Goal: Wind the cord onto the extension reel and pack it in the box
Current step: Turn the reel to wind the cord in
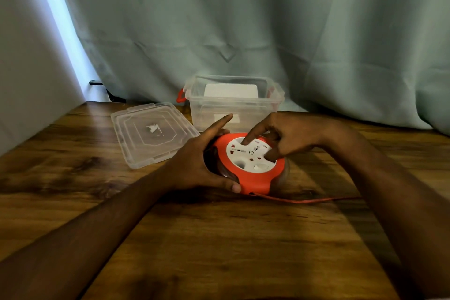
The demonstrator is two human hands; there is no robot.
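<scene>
An orange extension reel [253, 179] with a white socket face lies on the wooden table [219, 238], tilted toward me. My left hand [199, 161] grips its left side, index finger pointing away. My right hand [285, 137] rests on the white face, with the index finger and thumb pressed into its recesses. A red cord [304, 200] runs out from the reel's lower edge to the right across the table and passes under my right forearm. The clear plastic box [233, 102] with red latches stands open just behind the reel.
The box's clear lid [152, 133] lies flat to the left of the box. A grey-green curtain [243, 27] hangs behind the table. A pale wall [29, 56] borders the table's left edge.
</scene>
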